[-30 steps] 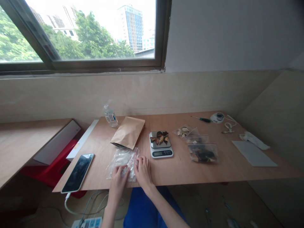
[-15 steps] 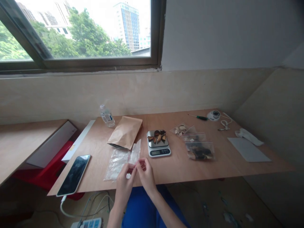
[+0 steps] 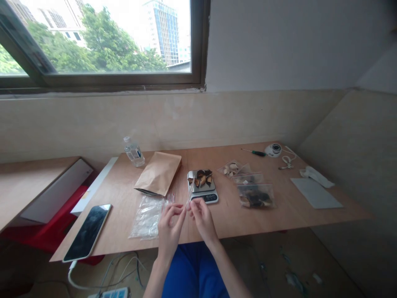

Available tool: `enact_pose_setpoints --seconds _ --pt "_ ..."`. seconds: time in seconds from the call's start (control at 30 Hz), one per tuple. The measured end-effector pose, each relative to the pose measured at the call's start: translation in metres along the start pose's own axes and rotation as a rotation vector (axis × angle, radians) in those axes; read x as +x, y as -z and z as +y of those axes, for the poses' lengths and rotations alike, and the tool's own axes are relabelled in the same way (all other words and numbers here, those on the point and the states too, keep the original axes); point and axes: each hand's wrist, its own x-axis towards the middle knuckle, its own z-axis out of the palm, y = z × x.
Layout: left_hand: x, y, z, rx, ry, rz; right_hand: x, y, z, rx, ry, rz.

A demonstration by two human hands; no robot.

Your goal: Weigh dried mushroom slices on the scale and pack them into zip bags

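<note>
Between my two hands is a clear plastic bag [image 3: 191, 191], seen nearly edge-on and rising in front of the scale. My left hand [image 3: 170, 225] pinches its near edge with thumb and fingers. My right hand [image 3: 202, 217] has its fingertips closed at the same edge, close to the left ones. Just beyond stands a small digital kitchen scale [image 3: 212, 197] with dark-edged, dried brownish pieces [image 3: 203, 179] on its steel plate. A stack of clear zip bags [image 3: 145, 219] lies flat to the left of my left hand.
A brown paper pouch [image 3: 159, 171] and a water bottle [image 3: 135, 153] are at the back left, a phone [image 3: 88, 234] at the front left. Filled zip bags [image 3: 256, 195] lie right of the scale. Farther right are a screwdriver [image 3: 258, 153], a dome camera [image 3: 273, 150] and a white sheet [image 3: 316, 192].
My hands have moved slightly right and up, off the bag stack, with a clear bag now standing up between them. The view has shifted a little to the right.
</note>
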Motion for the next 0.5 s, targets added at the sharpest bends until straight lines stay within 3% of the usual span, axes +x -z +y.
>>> enact_pose_setpoints --seconds 0.13,0.3,0.4,0.5 --pt "-0.006 -0.002 0.002 0.042 -0.044 -0.031 0.000 -0.010 -0.009 0.031 0.008 -0.002" --pt "-0.008 -0.003 -0.002 -0.079 0.064 0.055 0.001 -0.010 -0.006 0.121 -0.035 -0.041" --pt "-0.005 -0.007 -0.002 -0.191 0.114 0.180 0.001 -0.004 0.000 0.144 -0.067 -0.031" --pt "0.001 -0.008 0.002 -0.263 0.131 0.406 -0.001 0.006 0.009 0.091 -0.071 0.009"
